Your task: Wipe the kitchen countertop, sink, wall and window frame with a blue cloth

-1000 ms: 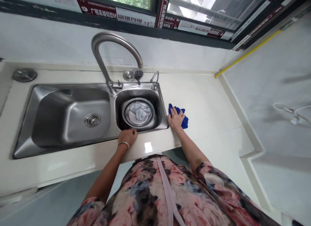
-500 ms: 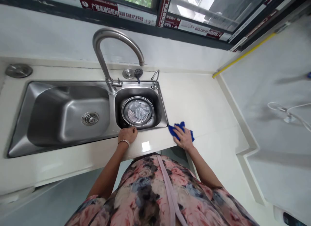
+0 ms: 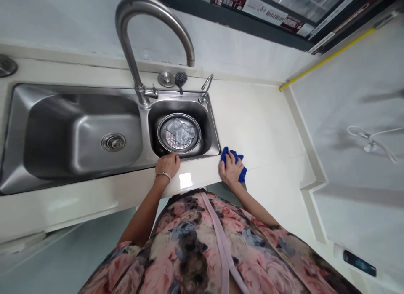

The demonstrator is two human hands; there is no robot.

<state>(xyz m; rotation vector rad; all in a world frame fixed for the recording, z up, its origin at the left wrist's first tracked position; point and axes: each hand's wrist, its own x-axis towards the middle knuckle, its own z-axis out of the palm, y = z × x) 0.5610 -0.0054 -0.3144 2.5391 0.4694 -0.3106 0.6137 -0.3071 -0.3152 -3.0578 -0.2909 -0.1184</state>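
Note:
My right hand [image 3: 231, 169] presses a crumpled blue cloth [image 3: 242, 175] onto the white countertop, just right of the sink's front right corner. The fingers are bent over the cloth, which sticks out above and beside them. At the front rim of the smaller basin [image 3: 206, 138], my left hand [image 3: 168, 164] leans on the counter edge with its fingers curled in; I see nothing in it. Inside that basin, close to my left hand, sits a round metal strainer [image 3: 172, 141] with a clear, crinkled plastic bag [image 3: 181, 132] in it.
To the left lies the larger basin [image 3: 91, 151]. A tall curved faucet [image 3: 126, 45] rises behind the divider. A wire scrubber [image 3: 181, 80] and a small tap [image 3: 206, 87] stand behind the smaller basin. A yellow pipe [image 3: 328, 58] runs along the right wall; a phone [image 3: 360, 263] lies lower right.
My right hand and the blue cloth have shifted slightly left and toward the sink corner. The view has tilted down a little. My left hand stays at the sink's front edge.

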